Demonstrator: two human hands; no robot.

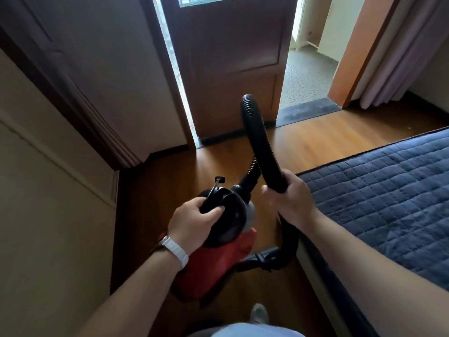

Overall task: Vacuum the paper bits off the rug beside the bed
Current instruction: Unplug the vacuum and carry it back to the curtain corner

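Vacuum (218, 261) held up, bed (388, 190) at frame right.
Left hand (194, 222) grips its top; right hand (289, 200) clamps the hose (257, 142) arching toward frame centre; no rug in view.

Left hand (194, 218) grips the red vacuum (213, 263); right hand (289, 199) holds its black hose (257, 135).

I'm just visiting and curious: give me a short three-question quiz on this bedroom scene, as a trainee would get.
1. True or false: the right hand grips the black hose.
2. The left hand holds: A) the vacuum cleaner, by its top B) a broom C) a doorknob.
3. Fill in: the quilt is coloured ____.
Key: 1 true; 2 A; 3 blue.
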